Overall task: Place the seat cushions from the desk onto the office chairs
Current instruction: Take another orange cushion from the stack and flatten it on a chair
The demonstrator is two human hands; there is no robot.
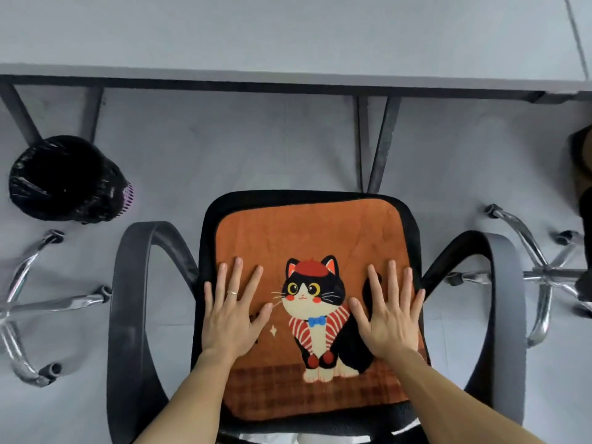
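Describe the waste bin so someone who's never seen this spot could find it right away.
Start at the grey desk. On the floor under its left end, left of the black office chair, stands the round waste bin. Its black plastic liner and purple rim set it apart.

A black-bagged waste bin (65, 177) stands on the grey floor (224, 149), near chrome chair bases (544, 277).

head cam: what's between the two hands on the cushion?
The printed cat on the orange seat cushion. Left hand and right hand lie flat on either side of it, and no separate object sits between them in the head view.
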